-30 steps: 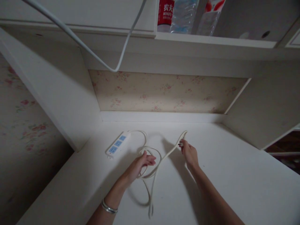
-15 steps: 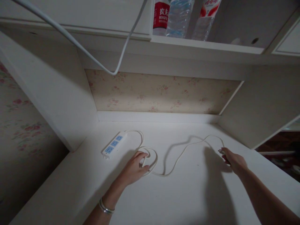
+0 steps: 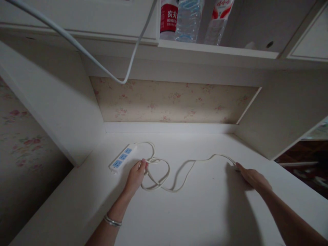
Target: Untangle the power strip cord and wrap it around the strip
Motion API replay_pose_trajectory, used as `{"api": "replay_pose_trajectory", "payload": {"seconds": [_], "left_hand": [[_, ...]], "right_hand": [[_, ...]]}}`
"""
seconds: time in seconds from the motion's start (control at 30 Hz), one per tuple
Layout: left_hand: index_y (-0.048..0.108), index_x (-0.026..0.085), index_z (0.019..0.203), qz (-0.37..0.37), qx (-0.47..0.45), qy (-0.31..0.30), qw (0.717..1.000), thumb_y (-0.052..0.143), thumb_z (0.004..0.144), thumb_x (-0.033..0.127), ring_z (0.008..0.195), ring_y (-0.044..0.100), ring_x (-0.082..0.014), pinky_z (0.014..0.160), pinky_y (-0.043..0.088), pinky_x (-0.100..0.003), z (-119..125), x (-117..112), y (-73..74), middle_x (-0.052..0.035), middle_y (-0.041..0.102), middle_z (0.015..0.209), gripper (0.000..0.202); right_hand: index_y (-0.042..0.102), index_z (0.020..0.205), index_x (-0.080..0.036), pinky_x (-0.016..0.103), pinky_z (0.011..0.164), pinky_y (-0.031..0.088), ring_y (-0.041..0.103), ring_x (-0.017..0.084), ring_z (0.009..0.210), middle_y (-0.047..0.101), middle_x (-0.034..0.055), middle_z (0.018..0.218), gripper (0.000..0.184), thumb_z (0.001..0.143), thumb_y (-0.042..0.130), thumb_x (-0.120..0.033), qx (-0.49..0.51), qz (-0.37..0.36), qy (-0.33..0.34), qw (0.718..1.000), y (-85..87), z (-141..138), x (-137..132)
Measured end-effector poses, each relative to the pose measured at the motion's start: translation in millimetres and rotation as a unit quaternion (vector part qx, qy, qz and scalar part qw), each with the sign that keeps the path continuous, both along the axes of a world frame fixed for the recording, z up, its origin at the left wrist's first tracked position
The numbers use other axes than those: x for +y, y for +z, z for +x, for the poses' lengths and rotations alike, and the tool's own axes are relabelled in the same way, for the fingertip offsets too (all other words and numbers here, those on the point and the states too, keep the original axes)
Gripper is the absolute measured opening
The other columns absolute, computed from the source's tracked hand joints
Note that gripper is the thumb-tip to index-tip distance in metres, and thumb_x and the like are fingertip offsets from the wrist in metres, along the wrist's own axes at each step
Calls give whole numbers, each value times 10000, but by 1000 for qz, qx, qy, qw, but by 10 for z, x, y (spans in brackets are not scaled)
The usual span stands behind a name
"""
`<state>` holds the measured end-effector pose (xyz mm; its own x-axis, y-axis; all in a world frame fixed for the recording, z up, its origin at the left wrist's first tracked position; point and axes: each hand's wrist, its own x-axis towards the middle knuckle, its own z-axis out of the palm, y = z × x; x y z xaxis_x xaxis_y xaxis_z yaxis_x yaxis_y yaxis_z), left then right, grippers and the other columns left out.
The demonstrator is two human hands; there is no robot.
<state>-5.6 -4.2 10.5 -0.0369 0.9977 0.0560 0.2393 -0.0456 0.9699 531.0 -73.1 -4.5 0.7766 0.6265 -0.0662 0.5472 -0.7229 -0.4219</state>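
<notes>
A white power strip with blue socket faces lies on the left of the white desktop. Its cream cord runs from the far end, forms loose loops in the middle, then snakes to the right. My left hand, with a silver bangle at the wrist, is closed in a pinch on the left side of the loops, just right of the strip. My right hand is closed around the cord's right end, low over the desktop. Its fingertips and whatever plug is there are hidden under the hand.
A grey-white bent cable or rod hangs across the upper left, close to the camera. Plastic bottles stand on the shelf above. White side panels and flowered wallpaper enclose the desktop.
My left hand has moved a little left and closed from a spread grasp to a pinch on the loops. The right hand has turned and lowered, and the right stretch of cord lies lower.
</notes>
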Motion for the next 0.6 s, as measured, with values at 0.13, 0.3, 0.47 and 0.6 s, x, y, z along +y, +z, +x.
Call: {"api": "replay_pose_trajectory", "payload": {"seconds": [0.13, 0.3, 0.47, 0.6], "left_hand": [[685, 156, 923, -15, -116, 26, 993, 512, 789, 629, 881, 619, -227, 765, 466, -311, -16, 8, 20, -89, 694, 890, 521], [649, 187, 1097, -26, -195, 15, 980, 539, 798, 585, 1078, 577, -247, 816, 487, -331, -20, -5, 59, -117, 621, 1199, 510], [654, 170, 1094, -32, -248, -4, 968, 609, 773, 545, 1098, 578, -251, 917, 448, -350, 1, -26, 96, -120, 666, 1128, 495], [625, 171, 1137, -77, -335, -65, 937, 564, 818, 548, 1091, 585, -239, 950, 423, -368, -5, -59, 147, -126, 650, 1155, 498]], "right_hand": [[682, 908, -111, 485, 753, 429, 640, 381, 893, 649, 291, 935, 738, 787, 315, -740, -25, -86, 22, 996, 150, -139, -66], [615, 1072, -159, 410, 658, 414, 647, 319, 773, 659, 252, 893, 633, 885, 220, -617, -118, -29, 29, 992, 329, -664, -89], [609, 876, -219, 308, 646, 426, 604, 217, 669, 656, 55, 727, 429, 896, 344, -557, -36, 150, 258, 954, 349, -1730, -144], [610, 883, -219, 282, 656, 446, 577, 171, 683, 640, 27, 801, 365, 917, 379, -500, 97, 197, 416, 883, 246, -2672, -184]]}}
